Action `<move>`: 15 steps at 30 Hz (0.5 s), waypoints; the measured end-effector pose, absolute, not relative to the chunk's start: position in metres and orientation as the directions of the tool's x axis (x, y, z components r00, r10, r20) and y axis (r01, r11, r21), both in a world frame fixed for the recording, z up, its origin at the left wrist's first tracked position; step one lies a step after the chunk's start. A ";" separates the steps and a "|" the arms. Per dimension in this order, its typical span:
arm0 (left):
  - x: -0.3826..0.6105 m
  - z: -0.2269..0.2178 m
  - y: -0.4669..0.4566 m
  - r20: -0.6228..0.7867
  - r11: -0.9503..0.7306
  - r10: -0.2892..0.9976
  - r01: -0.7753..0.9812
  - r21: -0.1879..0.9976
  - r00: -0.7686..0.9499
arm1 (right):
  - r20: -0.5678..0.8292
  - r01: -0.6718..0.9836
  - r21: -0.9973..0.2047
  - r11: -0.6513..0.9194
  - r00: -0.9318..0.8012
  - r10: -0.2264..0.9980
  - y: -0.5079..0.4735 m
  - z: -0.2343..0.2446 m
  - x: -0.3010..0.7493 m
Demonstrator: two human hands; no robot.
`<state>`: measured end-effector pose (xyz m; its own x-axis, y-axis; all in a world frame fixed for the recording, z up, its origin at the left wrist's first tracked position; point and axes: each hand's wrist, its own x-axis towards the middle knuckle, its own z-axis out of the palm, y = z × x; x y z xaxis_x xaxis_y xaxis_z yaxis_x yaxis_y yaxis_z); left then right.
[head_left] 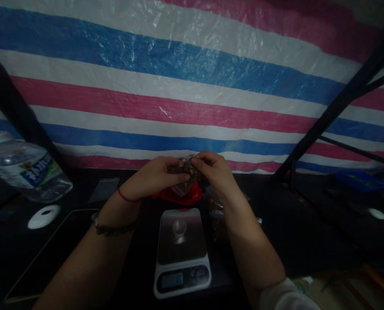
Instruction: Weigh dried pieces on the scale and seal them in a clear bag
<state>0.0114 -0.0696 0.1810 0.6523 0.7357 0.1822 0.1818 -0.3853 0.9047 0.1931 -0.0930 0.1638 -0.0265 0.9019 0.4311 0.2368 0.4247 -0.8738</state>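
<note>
A small clear plastic bag (182, 186) with dark brown bits inside is held up between both hands. My left hand (158, 174) grips its left side, thumb laid across the front. My right hand (213, 168) pinches the bag near its top right edge. Below and behind it lies a red plastic bag (192, 196) on the dark table. Closer to me stands a kitchen scale (182, 254) with a small clear round dish (179, 227) on its metal plate. Several filled clear bags (216, 204) lie beside my right forearm, which partly hides them.
A large clear bottle (27, 168) stands at the left, near a white oval object (44, 216) and a dark tablet-like panel (50, 254). An empty clear bag (104, 189) lies behind. At right are a white spoon (377, 213) and a blue tray (359, 181). Striped sheeting (179, 107) hangs behind, between dark frame bars.
</note>
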 end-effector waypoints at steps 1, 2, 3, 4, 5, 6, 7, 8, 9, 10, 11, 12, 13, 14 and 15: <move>0.012 0.181 -0.070 0.192 -0.383 0.756 0.186 0.905 0.626 | 0.444 0.227 -0.872 0.435 -0.012 0.896 -0.093 0.164 0.193; 0.013 0.181 -0.071 0.196 -0.380 0.776 0.197 0.904 0.599 | 0.451 0.221 -0.868 0.445 -0.025 0.892 -0.093 0.164 0.193; 0.013 0.182 -0.072 0.197 -0.379 0.789 0.207 0.902 0.582 | 0.450 0.224 -0.864 0.451 -0.062 0.891 -0.093 0.165 0.194; 0.014 0.182 -0.073 0.197 -0.378 0.793 0.212 0.901 0.576 | 0.438 0.233 -0.860 0.453 -0.115 0.891 -0.093 0.166 0.195; 0.015 0.182 -0.073 0.197 -0.378 0.792 0.210 0.902 0.578 | 0.418 0.245 -0.860 0.448 -0.168 0.893 -0.095 0.168 0.197; 0.014 0.182 -0.074 0.202 -0.379 0.789 0.201 0.903 0.580 | 0.394 0.255 -0.863 0.437 -0.203 0.896 -0.097 0.169 0.200; 0.013 0.181 -0.074 0.212 -0.382 0.791 0.192 0.904 0.575 | 0.373 0.262 -0.868 0.421 -0.214 0.903 -0.099 0.170 0.205; 0.010 0.181 -0.074 0.226 -0.384 0.799 0.183 0.905 0.557 | 0.364 0.262 -0.877 0.403 -0.185 0.913 -0.102 0.171 0.210; 0.005 0.181 -0.074 0.250 -0.388 0.817 0.175 0.905 0.519 | 0.366 0.260 -0.884 0.389 -0.137 0.921 -0.106 0.170 0.217; -0.002 0.180 -0.074 0.268 -0.390 0.836 0.174 0.904 0.479 | 0.371 0.257 -0.889 0.379 -0.079 0.925 -0.110 0.167 0.224; -0.010 0.179 -0.076 0.284 -0.389 0.854 0.170 0.906 0.437 | 0.370 0.249 -0.899 0.360 -0.007 0.929 -0.115 0.163 0.233; -0.020 0.178 -0.078 0.291 -0.373 0.878 0.161 0.914 0.380 | 0.347 0.235 -0.915 0.327 0.049 0.937 -0.119 0.157 0.242; -0.032 0.177 -0.080 0.284 -0.354 0.896 0.162 0.921 0.343 | 0.327 0.217 -0.929 0.299 0.104 0.939 -0.124 0.150 0.251; -0.044 0.174 -0.084 0.294 -0.352 0.909 0.169 0.921 0.295 | 0.302 0.201 -0.942 0.269 0.157 0.940 -0.128 0.141 0.261; -0.056 0.172 -0.088 0.281 -0.342 0.919 0.202 0.918 0.276 | 0.287 0.188 -0.950 0.249 0.219 0.932 -0.132 0.130 0.270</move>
<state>-0.0558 -0.0884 0.1716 0.2762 0.9190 0.2813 0.2022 -0.3417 0.9178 0.2698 -0.1322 0.1302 0.2194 0.9324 0.2873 0.1880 0.2485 -0.9502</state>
